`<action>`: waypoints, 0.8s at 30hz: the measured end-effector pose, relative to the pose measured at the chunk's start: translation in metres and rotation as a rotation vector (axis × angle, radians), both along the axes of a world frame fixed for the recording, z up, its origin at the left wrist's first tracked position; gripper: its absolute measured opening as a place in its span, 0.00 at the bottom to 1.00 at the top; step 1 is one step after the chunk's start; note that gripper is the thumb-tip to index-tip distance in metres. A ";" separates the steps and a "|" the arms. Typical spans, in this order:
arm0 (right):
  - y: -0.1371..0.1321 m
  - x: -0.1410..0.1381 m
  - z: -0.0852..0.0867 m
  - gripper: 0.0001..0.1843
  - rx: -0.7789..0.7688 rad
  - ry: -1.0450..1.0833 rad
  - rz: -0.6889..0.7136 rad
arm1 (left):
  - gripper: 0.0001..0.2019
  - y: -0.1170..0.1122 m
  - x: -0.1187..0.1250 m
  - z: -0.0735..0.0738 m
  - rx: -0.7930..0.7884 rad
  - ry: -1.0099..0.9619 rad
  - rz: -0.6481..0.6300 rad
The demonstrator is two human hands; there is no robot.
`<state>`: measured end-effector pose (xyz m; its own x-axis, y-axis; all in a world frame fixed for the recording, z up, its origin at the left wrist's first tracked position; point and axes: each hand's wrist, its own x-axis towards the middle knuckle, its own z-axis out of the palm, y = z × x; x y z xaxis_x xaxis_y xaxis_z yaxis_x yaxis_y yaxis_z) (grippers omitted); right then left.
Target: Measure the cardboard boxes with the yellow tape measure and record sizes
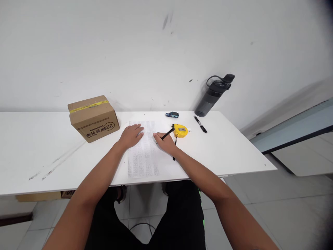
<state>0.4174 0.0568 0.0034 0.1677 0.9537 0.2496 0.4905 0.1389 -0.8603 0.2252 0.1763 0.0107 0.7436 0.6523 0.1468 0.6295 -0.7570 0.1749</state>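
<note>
A sheet of paper (143, 158) covered in columns of small print lies flat on the white table in front of me. My left hand (132, 135) rests on its upper left part, fingers stretched out and holding nothing. In my right hand (166, 143) is a black pen (168, 133), gripped near its lower end. The pen slants, its tip at the right side of the sheet; whether it touches the paper I cannot tell. Just beyond my right hand sits a yellow tape measure (180, 131) with a black strap, part of which my wrist hides.
A cardboard box (95, 119) with yellow tape stands on the table (223, 152) at the left. Behind the tape measure lies a small dark blue object (172, 114). A black marker (200, 124) and a dark water bottle (212, 97), leaning on the wall, are at the right.
</note>
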 end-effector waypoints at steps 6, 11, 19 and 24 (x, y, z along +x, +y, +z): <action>0.001 0.001 -0.002 0.25 -0.027 -0.002 0.018 | 0.26 -0.001 0.000 0.001 -0.002 -0.004 -0.002; 0.000 0.002 -0.001 0.26 -0.026 -0.017 -0.004 | 0.27 -0.001 0.000 0.001 -0.011 -0.006 0.000; -0.001 0.001 -0.001 0.26 -0.032 -0.025 -0.030 | 0.27 -0.001 0.001 0.001 -0.013 0.001 0.000; 0.000 0.003 -0.001 0.26 -0.063 -0.065 -0.028 | 0.27 -0.001 0.000 0.000 -0.013 -0.003 0.000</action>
